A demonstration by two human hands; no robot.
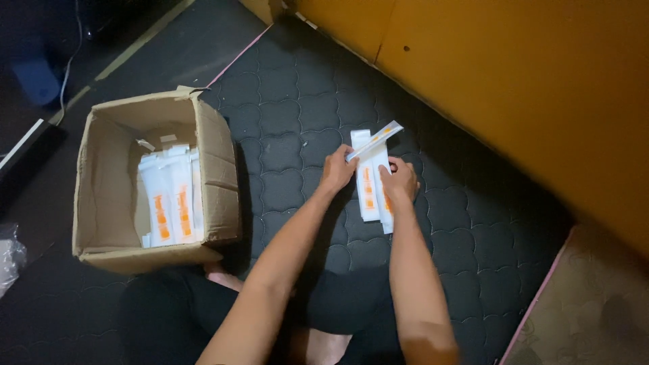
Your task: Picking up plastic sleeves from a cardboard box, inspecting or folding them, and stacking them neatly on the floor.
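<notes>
While I sit on the dark quilted mat (284, 128), my left hand (337, 169) pinches one slim white-and-orange packet (376, 140) by its lower end, its long axis tilting toward two o'clock. My right hand (400, 181) presses down on the stack of like packets (373, 189), pointing twelve to six, probably to steady it. At nine o'clock, the open cardboard box (216, 162) holds more packets.

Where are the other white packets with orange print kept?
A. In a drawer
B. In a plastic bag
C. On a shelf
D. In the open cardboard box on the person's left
D: more white packets stand packed in the open cardboard box, while both hands work on a few lying on the dark mat.
</notes>
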